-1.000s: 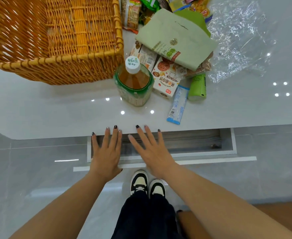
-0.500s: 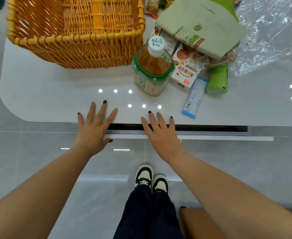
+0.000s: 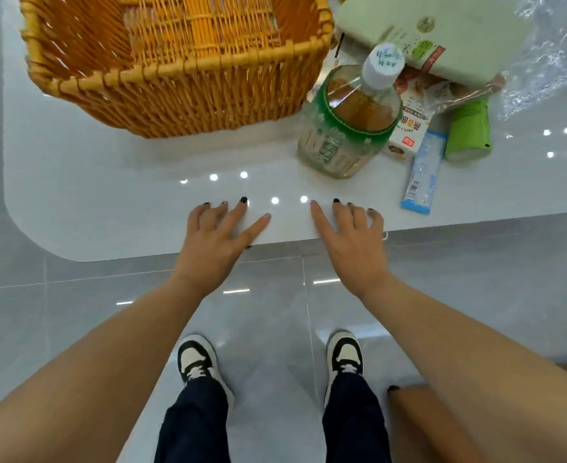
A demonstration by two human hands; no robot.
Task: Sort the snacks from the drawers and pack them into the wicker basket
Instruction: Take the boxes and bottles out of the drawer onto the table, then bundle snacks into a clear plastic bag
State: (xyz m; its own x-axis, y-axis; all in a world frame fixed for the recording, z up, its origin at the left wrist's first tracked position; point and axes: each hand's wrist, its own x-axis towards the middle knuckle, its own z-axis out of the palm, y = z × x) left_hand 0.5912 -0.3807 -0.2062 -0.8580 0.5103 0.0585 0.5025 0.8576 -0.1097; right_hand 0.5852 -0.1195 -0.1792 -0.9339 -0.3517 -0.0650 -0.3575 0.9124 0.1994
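Observation:
The empty wicker basket (image 3: 175,71) stands at the back left of the white table (image 3: 108,195). To its right a tea bottle (image 3: 349,125) with a white cap stands upright. Behind and beside it lie a cookie box (image 3: 409,132), a blue sachet (image 3: 422,175), a green tube (image 3: 469,132) and a pale green box (image 3: 442,31). My left hand (image 3: 218,238) and my right hand (image 3: 349,235) hang over the table's front edge, fingers spread and holding nothing. The drawer is out of sight beneath the tabletop.
Crinkled clear plastic wrap (image 3: 549,55) lies at the back right of the table. Grey floor tiles (image 3: 75,312) spread below, with my two black-and-white shoes (image 3: 198,359) on them. A brown surface (image 3: 419,416) shows at the lower right.
The drawer under the table edge has gone from open to fully shut. Both hands moved forward with it and now lie over the table's front edge.

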